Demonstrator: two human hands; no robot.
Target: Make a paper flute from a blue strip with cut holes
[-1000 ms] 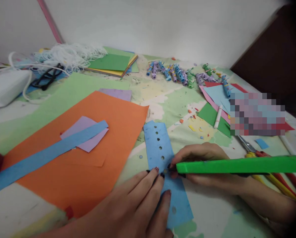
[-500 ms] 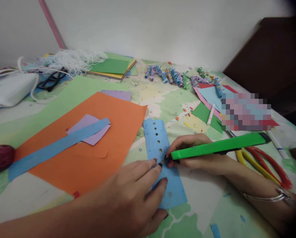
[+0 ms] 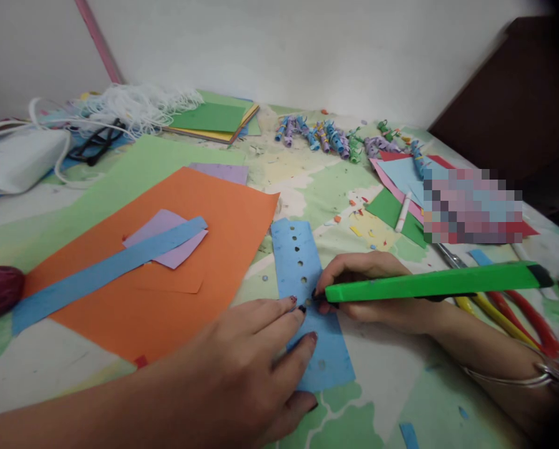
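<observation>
A blue paper strip (image 3: 296,262) with a row of small holes lies on the patterned table cover. My left hand (image 3: 242,368) rests flat on its lower part, fingers stretched out and pressing it down. My right hand (image 3: 373,290) is closed round a bright green utility knife (image 3: 429,285), whose tip touches the strip just beside my left fingertips. A metal bangle (image 3: 518,377) sits on my right wrist.
An orange sheet (image 3: 167,274) lies left of the strip, with a long blue strip (image 3: 106,271) and a lilac scrap (image 3: 167,234) on it. Scissors with red and yellow handles (image 3: 504,312) lie behind my right arm. Paper curls (image 3: 326,134), a paper stack (image 3: 214,118), white thread (image 3: 134,103).
The view has shifted a little. The knife handle has swung slightly while its tip stays at the same spot on the blue strip. My left hand holds its place.
</observation>
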